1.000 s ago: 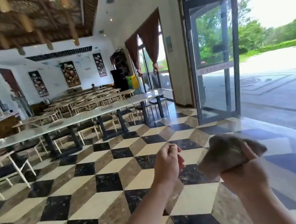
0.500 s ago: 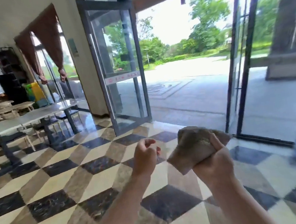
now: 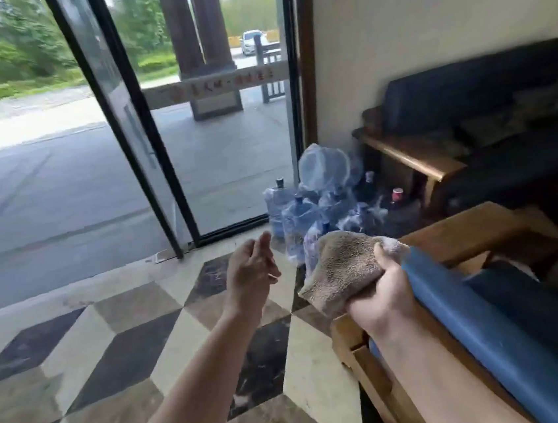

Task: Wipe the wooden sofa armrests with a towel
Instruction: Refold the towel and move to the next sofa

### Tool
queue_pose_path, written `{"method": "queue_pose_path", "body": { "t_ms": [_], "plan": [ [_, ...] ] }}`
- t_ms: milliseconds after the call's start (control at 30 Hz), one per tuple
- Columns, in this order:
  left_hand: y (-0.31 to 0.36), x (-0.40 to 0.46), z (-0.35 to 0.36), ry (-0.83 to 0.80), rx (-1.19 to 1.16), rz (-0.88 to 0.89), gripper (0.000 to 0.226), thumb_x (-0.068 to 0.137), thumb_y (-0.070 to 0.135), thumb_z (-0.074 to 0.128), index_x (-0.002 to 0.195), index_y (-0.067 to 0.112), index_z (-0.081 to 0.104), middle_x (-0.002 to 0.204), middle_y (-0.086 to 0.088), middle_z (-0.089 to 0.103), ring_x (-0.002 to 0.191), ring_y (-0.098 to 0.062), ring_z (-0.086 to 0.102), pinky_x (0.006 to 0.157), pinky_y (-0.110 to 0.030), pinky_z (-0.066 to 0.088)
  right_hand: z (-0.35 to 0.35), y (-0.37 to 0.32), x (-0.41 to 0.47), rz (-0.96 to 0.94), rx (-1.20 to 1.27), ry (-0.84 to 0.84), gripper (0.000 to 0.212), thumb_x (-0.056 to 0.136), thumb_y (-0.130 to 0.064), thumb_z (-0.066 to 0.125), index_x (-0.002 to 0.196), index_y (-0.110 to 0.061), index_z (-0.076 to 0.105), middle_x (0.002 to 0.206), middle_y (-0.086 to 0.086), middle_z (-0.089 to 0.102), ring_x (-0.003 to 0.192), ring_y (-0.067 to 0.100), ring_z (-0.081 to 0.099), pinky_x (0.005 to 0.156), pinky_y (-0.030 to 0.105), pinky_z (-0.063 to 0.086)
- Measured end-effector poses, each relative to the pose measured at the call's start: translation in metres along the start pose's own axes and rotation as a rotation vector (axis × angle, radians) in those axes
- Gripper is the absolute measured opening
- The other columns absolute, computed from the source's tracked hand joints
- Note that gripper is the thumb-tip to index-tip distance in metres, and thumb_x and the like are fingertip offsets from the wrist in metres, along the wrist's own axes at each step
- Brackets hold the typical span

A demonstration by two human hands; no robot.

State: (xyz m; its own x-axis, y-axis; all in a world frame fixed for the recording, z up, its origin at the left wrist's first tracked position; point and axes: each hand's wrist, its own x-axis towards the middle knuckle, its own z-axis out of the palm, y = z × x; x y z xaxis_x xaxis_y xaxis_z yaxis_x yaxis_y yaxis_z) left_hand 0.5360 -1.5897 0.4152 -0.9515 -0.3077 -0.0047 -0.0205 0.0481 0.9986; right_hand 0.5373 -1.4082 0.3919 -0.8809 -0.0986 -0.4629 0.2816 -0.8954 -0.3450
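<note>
Nubby tan towel [image 3: 340, 267] bunched in right hand [image 3: 379, 299] w/ left hand [image 3: 251, 276] open, empty.

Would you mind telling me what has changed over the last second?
The view swung right, from the dining tables past the glass door to the wooden sofa armrest and water jugs. The left hand opened from a loose fist. The right hand still grips the towel.
</note>
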Motion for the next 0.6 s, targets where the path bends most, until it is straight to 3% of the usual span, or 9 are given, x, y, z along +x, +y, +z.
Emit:
{"method": "queue_pose_path", "body": {
  "t_ms": [133,267,367,467,533,600],
  "plan": [
    [-0.018,0.090,0.072,-0.149,0.052,-0.011,0.046,0.100,0.040,0.059,0.064,0.010,0.055,0.057,-0.014,0.048,0.047,-0.017,0.044,0.048,-0.025,0.042,-0.021,-0.051,0.081,-0.107,0.052,0.119,0.047,0.103,-0.042,0.050,0.137,-0.011,0.063,0.119,0.019,0.071,0.110,0.034,0.065,0.109,0.050,0.045],
    [-0.022,0.191,0.159,-0.342,0.118,-0.050,0.045,0.105,0.034,0.050,0.065,0.013,0.048,0.055,-0.006,0.046,0.046,-0.014,0.043,0.048,-0.026,0.039,-0.023,-0.109,0.175,-0.197,0.094,0.236,0.042,0.103,-0.046,0.050,0.118,-0.010,0.066,0.103,0.018,0.071,0.096,0.032,0.066,0.098,0.048,0.049],
    [-0.029,0.255,0.203,-0.424,0.173,-0.142,0.038,0.106,0.009,0.040,0.069,0.016,0.048,0.060,-0.005,0.050,0.047,-0.014,0.050,0.044,-0.023,0.042,-0.011,-0.137,0.235,-0.251,0.134,0.283,0.036,0.103,-0.043,0.052,0.115,-0.013,0.068,0.106,0.017,0.072,0.104,0.032,0.066,0.112,0.050,0.043],
    [-0.039,0.313,0.230,-0.471,0.236,-0.174,0.041,0.080,-0.018,0.032,0.059,0.013,0.049,0.058,-0.010,0.052,0.054,-0.023,0.051,0.052,-0.026,0.041,0.003,-0.159,0.287,-0.289,0.191,0.326,0.031,0.102,-0.038,0.054,0.115,-0.014,0.069,0.121,0.018,0.070,0.120,0.034,0.062,0.117,0.053,0.039],
    [-0.055,0.361,0.252,-0.520,0.265,-0.191,0.038,0.077,-0.019,0.031,0.062,0.009,0.052,0.062,-0.013,0.053,0.056,-0.022,0.050,0.054,-0.027,0.039,0.008,-0.171,0.328,-0.327,0.236,0.385,0.036,0.103,-0.035,0.055,0.128,-0.013,0.066,0.134,0.018,0.065,0.127,0.034,0.060,0.118,0.053,0.038],
    [-0.067,0.399,0.273,-0.634,0.301,-0.231,0.032,0.087,-0.013,0.035,0.074,0.008,0.056,0.068,-0.014,0.054,0.055,-0.020,0.049,0.051,-0.024,0.039,0.013,-0.176,0.360,-0.379,0.266,0.469,0.047,0.103,-0.035,0.055,0.143,-0.012,0.060,0.143,0.017,0.062,0.134,0.035,0.057,0.119,0.053,0.038]
  ]
}}
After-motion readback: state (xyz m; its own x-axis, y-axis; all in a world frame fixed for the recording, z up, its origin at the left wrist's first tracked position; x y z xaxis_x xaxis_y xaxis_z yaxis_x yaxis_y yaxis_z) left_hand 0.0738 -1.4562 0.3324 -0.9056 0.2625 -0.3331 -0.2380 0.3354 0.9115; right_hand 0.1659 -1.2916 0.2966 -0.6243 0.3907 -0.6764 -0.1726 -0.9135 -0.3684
